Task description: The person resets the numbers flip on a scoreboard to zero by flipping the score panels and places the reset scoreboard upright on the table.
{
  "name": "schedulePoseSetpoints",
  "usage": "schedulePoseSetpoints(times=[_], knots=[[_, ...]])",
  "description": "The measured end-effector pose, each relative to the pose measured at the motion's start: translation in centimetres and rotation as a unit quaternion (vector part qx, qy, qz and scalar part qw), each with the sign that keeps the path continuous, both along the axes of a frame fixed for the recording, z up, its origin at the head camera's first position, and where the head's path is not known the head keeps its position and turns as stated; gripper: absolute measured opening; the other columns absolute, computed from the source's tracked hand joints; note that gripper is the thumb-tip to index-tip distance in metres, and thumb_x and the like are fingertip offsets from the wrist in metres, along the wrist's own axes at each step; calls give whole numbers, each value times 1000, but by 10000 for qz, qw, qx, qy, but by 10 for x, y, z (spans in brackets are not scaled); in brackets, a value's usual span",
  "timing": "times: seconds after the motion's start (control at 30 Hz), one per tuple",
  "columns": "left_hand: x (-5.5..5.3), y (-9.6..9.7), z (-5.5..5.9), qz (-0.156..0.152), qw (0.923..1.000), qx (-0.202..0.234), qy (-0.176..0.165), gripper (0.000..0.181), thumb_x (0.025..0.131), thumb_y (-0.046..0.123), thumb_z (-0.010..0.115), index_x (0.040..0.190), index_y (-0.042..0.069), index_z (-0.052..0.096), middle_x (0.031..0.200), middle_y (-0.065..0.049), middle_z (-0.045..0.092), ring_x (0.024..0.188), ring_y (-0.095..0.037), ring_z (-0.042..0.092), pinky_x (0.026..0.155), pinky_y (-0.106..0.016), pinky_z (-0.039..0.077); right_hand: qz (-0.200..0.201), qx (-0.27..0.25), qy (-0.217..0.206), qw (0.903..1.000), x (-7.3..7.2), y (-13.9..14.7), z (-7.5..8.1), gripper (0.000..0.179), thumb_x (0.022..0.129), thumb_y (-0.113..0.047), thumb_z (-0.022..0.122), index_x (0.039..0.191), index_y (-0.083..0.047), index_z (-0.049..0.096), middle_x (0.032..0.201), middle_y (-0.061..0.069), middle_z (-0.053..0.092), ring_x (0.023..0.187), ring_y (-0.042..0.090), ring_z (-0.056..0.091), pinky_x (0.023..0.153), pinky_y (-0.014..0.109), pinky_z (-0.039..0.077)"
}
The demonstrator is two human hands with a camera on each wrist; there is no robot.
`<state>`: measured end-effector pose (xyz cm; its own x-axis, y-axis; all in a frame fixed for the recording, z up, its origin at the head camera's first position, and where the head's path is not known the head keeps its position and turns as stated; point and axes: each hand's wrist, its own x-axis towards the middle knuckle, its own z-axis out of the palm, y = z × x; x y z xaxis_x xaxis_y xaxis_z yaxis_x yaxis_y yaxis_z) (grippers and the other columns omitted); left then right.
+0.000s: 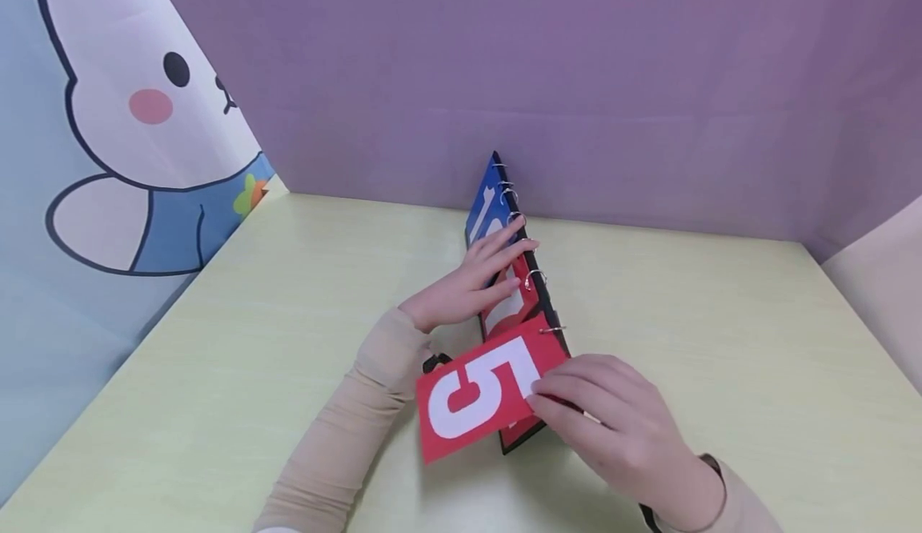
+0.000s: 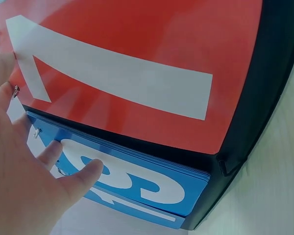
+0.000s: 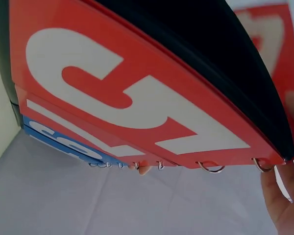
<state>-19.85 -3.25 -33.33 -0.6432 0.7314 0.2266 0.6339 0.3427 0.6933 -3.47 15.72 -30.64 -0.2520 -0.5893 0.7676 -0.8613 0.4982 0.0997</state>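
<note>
A tabletop flip scoreboard [image 1: 549, 302] stands like a tent, with ring-bound number cards along its black top edge. My right hand [image 1: 623, 425] pinches a red number card [image 1: 479, 393] bearing a white 5 near its ringed edge; the card slants out over the near end. My left hand [image 1: 479, 281] rests on the board, fingers spread straight toward the top edge. In the left wrist view, its fingers lie near a red card [image 2: 137, 73] with a white 1 and a blue card [image 2: 122, 169] with a white 6. Another red 5 card [image 3: 95, 81] shows on the other face.
The board stands on a pale yellow-green table [image 1: 706, 341]. Behind the table hangs a purple backdrop [image 1: 576, 77]. A light blue cloth with a cartoon rabbit [image 1: 115, 117] hangs along the left side. Blue cards [image 1: 488, 201] sit at the board's far end.
</note>
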Motion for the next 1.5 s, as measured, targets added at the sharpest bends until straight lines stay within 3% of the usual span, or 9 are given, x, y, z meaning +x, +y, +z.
schedulePoseSetpoints(times=[0.17, 0.37, 0.6, 0.7, 0.8, 0.97, 1.17, 1.33, 1.5], knots=[[0, 1, -1, 3, 10000, 17, -51, 57, 97, 27, 50, 149, 22, 29, 160, 7, -1, 145, -21, 1, 111, -56, 27, -313, 891, -530, 9941, 1, 5, 0, 32, 93, -37, 57, 98, -10, 75, 92, 2, 72, 87, 15, 66, 77, 36, 54], [0, 0, -1, 57, 9999, -8, -134, 57, 97, 28, 50, 149, 25, 28, 159, 10, -2, 145, -20, 1, 110, -55, 28, -392, 1384, -435, 9886, -1, 5, 1, 48, 58, -30, 90, 99, -12, 74, 94, 0, 71, 89, 16, 64, 81, 38, 53], [-1, 0, 0, 23, 10000, 25, -80, 54, 98, 28, 48, 149, 24, 29, 159, 11, -3, 145, -22, -1, 112, -59, 19, -453, 1540, -333, 9865, -2, 4, 2, 46, 52, -25, 92, 91, -14, 72, 88, -2, 70, 89, 18, 62, 87, 43, 50], [-1, 0, -1, 0, 10000, 35, -79, 54, 98, 28, 47, 149, 23, 29, 159, 11, -4, 145, -23, -1, 113, -59, 17, -457, 1521, -371, 9866, -3, 3, 1, 40, 55, -25, 91, 88, -14, 72, 85, -3, 70, 89, 18, 62, 88, 42, 49], [0, 0, -1, -11, 10000, 48, -76, 53, 98, 28, 47, 148, 23, 29, 159, 11, -4, 145, -23, -2, 113, -60, 16, -224, 1176, -512, 9915, -5, 4, 1, 26, 73, -31, 81, 89, -13, 72, 87, -2, 69, 90, 18, 61, 91, 39, 45], [-1, 1, -1, 1, 10000, 29, -32, 53, 98, 28, 47, 148, 23, 29, 160, 11, -4, 145, -22, -2, 113, -60, 16, 216, -444, -854, 9951, -18, 19, 1, 42, 95, -41, 52, 95, -2, 70, 92, 8, 68, 95, 18, 59, 100, 24, 38], [-2, 1, -2, 34, 10000, 9, -43, 54, 98, 28, 48, 148, 23, 29, 160, 10, -4, 145, -23, -2, 112, -60, 16, -426, -1663, -2266, 9587, -38, 47, -5, 23, 97, -11, 49, 97, 0, 69, 94, 7, 68, 100, 0, 56, 91, 11, 40], [-2, 1, -3, 47, 9999, 6, -113, 55, 98, 28, 48, 149, 24, 28, 159, 12, -5, 145, -22, -2, 112, -60, 17, -1076, -1184, -3855, 9087, -50, 57, -14, 21, 95, -4, 50, 104, -8, 69, 101, 0, 68, 99, -3, 56, 87, 14, 44], [-2, 1, -2, 53, 9999, 44, -109, 55, 98, 29, 48, 149, 25, 28, 159, 14, -5, 145, -22, -1, 112, -60, 18, -855, -604, -4822, 8698, -62, 61, -26, 21, 94, -13, 55, 113, -11, 65, 110, 1, 67, 104, 4, 56, 91, 42, 49]])
